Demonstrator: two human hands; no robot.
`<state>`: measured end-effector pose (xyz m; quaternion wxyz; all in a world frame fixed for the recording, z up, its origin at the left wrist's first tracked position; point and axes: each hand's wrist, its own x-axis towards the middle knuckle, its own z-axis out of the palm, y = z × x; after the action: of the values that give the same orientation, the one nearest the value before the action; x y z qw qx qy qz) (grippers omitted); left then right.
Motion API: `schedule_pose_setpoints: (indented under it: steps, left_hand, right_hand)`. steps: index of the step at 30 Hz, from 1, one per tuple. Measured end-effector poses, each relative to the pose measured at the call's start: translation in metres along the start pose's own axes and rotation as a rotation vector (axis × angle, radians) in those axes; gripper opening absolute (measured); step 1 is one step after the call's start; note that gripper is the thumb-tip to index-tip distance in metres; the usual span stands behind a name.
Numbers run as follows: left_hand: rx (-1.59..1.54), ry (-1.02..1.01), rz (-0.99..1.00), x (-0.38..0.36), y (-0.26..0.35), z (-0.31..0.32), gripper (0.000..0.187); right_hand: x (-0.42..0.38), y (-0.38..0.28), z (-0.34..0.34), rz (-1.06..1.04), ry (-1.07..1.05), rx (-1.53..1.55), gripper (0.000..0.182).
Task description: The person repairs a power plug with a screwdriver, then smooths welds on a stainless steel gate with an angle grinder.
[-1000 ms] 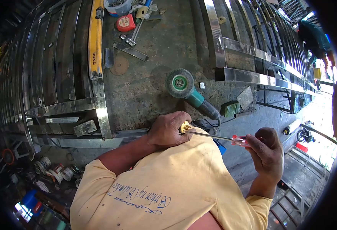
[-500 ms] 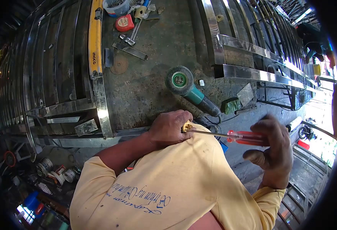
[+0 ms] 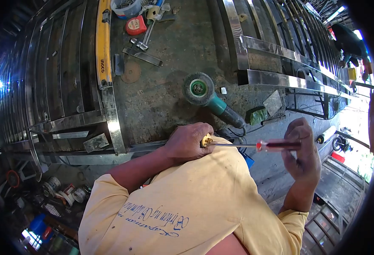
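The steel-topped bench [image 3: 170,63] fills the far half of the view, with polished metal frames [image 3: 276,80] stacked on its right and left sides. On the bench, just beyond the hands, lies an angle grinder [image 3: 212,104], its wheel face up and its cord trailing toward the near edge. A yellow level [image 3: 103,46] lies along the left, with a red tape measure [image 3: 135,25] at the far end.

The left hand [image 3: 187,142] is clenched around a small yellow plug [image 3: 206,140], held against the chest at the near edge of the bench. The right hand [image 3: 302,153] grips the red handle of a screwdriver [image 3: 255,145] between fingers and thumb, out to the right, with the thin shaft running left so that its tip sits at the plug.

The main risk, as I judge it, is the tip slipping out of the screw head: the plug is held in the air, not braced on the bench, so a push off-axis could drive the blade into the left fingers or palm. A loosened screw could also drop to the cluttered floor below and be lost. The grinder's cord lies close to the left hand and could snag.
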<state>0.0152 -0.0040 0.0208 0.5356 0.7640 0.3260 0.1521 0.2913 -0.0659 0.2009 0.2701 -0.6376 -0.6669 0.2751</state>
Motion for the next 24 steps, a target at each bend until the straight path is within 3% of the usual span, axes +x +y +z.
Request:
schedule_pose_setpoints:
  steps: [3,6,8,12,15,17,22,24]
  left_hand:
    - [0.001,-0.003,0.015,0.0,0.0,0.001,0.039]
    - [0.0,-0.02,0.004,-0.001,0.002,0.0,0.039]
    - [0.0,-0.028,-0.001,-0.001,-0.001,0.0,0.038]
    - [-0.004,-0.028,-0.022,-0.001,0.0,0.0,0.037]
    - [-0.001,-0.033,-0.022,0.0,-0.001,0.001,0.036]
    - [0.008,-0.03,0.002,-0.001,-0.003,0.002,0.036]
    - [0.001,-0.033,-0.028,-0.002,-0.004,0.002,0.037]
    - [0.006,-0.038,-0.018,-0.002,-0.005,0.002,0.038]
  right_hand:
    - [-0.007,0.01,-0.013,0.213,-0.144,-0.029,0.023]
    - [-0.01,0.014,-0.013,0.227,-0.197,-0.025,0.023]
    - [0.001,0.006,0.003,-0.006,-0.003,-0.015,0.027]
    - [-0.007,0.012,0.004,-0.087,0.036,0.016,0.037]
    - [-0.013,-0.001,-0.012,0.332,-0.168,0.036,0.032]
    - [-0.013,-0.007,-0.016,0.358,-0.237,-0.086,0.029]
    - [0.003,-0.008,0.011,-0.148,0.042,-0.069,0.035]
    - [-0.003,0.003,0.005,-0.029,-0.027,-0.051,0.036]
